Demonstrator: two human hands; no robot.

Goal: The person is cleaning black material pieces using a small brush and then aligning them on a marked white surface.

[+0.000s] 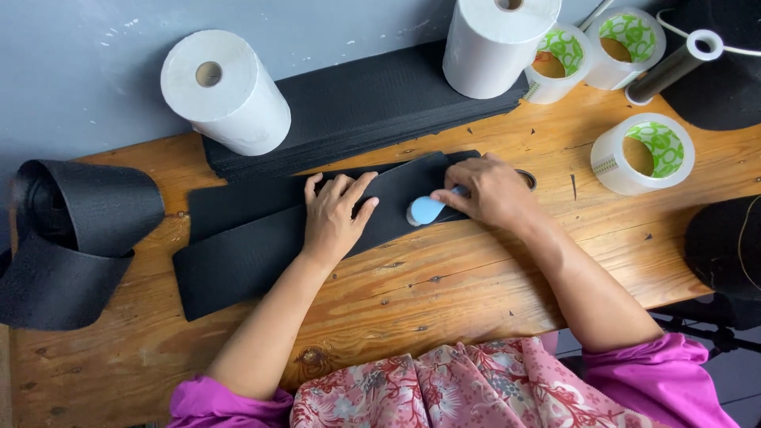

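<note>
You're pressing the left hand flat, fingers spread, on the black strip; its long axis is running left-right. The right hand is gripping a blue tool at its right end.

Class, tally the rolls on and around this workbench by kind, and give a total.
White paper rolls: 2
Clear tape rolls: 3
Black fabric rolls: 1
Total: 6

left hand flat, right hand curled
</note>
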